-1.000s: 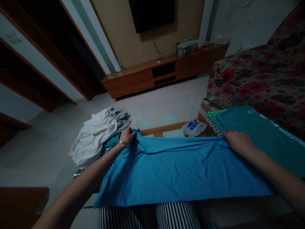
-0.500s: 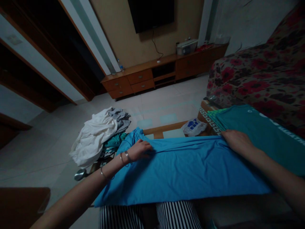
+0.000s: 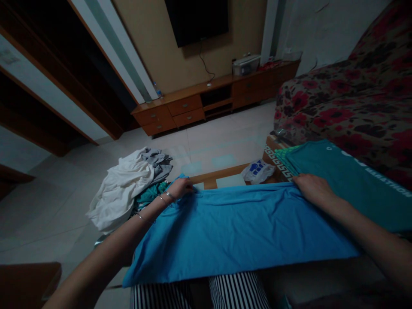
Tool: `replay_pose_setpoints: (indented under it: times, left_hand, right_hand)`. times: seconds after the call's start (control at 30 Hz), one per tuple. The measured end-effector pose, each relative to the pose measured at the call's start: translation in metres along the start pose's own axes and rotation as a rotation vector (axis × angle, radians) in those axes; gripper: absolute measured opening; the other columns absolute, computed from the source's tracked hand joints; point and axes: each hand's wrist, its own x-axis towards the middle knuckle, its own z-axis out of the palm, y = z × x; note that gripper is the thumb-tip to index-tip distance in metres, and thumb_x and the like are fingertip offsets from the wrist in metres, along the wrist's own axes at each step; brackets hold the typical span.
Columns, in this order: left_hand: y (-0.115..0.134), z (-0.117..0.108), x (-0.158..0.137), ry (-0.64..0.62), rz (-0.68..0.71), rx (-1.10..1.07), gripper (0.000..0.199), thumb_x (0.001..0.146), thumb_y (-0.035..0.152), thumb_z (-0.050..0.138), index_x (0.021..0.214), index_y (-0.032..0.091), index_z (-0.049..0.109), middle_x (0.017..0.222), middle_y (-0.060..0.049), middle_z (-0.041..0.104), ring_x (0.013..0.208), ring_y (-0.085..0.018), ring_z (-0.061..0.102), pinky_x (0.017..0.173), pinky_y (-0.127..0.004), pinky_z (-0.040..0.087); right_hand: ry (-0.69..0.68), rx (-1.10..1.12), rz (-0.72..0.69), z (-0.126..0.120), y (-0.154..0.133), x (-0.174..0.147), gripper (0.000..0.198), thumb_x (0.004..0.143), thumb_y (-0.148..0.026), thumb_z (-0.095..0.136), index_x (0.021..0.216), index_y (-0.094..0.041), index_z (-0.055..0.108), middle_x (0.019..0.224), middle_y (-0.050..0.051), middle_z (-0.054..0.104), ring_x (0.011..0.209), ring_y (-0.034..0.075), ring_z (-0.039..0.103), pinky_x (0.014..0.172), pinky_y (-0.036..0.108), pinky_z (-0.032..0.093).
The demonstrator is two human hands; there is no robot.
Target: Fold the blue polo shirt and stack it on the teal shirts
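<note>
A blue cloth garment (image 3: 238,229) lies spread across the low table in front of me, folded lengthwise, its near edge hanging over my striped trousers (image 3: 240,292). My left hand (image 3: 180,187), with bracelets at the wrist, pinches the garment's far edge near its bunched left end. At the far right corner, my right hand (image 3: 313,189) grips the same edge, which runs fairly straight between the two. Beside my right hand lies a flat teal shirt (image 3: 349,184) with white lettering. What kind of garment the blue one is, I cannot tell.
A heap of white clothes (image 3: 124,184) with grey and teal pieces sits at the left. Behind the blue cloth, a plastic bag (image 3: 257,171) rests on the table. Farther off are a wooden TV cabinet (image 3: 186,107) and a floral-covered sofa (image 3: 334,103) on the right.
My left hand has moved left and away from me along the far edge and closed on the cloth. The right hand keeps its hold. The view has shifted slightly.
</note>
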Motion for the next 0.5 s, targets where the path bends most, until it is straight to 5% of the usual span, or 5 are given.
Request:
replay_pose_setpoints:
  times: [0.13,0.27,0.5]
  left_hand:
    - [0.004,0.006,0.012,0.051,0.127,-0.016,0.012,0.085,0.023,0.055,0.080,0.014,0.061,0.085,-0.004,0.063,0.074,-0.013,0.056,0.069,-0.021,0.039]
    - [0.009,0.009,0.009,-0.077,0.201,-0.054,0.020,0.081,0.033,0.064,0.087,0.015,0.058,0.084,-0.002,0.063,0.075,-0.014,0.057,0.067,-0.021,0.038]
    - [0.011,0.006,-0.001,-0.126,0.095,0.132,0.012,0.078,0.022,0.065,0.089,0.017,0.066,0.094,-0.004,0.067,0.087,-0.017,0.060,0.077,-0.025,0.036]
  right_hand:
    - [0.029,0.002,-0.009,0.001,0.000,-0.001,0.026,0.086,-0.006,0.041,0.091,-0.013,0.066,0.090,0.015,0.068,0.084,0.027,0.065,0.063,0.030,0.044]
    - [0.040,-0.001,-0.010,0.002,0.001,0.000,0.026,0.086,-0.006,0.042,0.091,-0.013,0.066,0.089,0.014,0.067,0.083,0.027,0.065,0.062,0.030,0.043]
    - [0.045,-0.017,-0.014,-0.002,-0.002,-0.001,0.027,0.086,-0.005,0.040,0.091,-0.013,0.065,0.087,0.014,0.067,0.084,0.028,0.065,0.064,0.031,0.043]
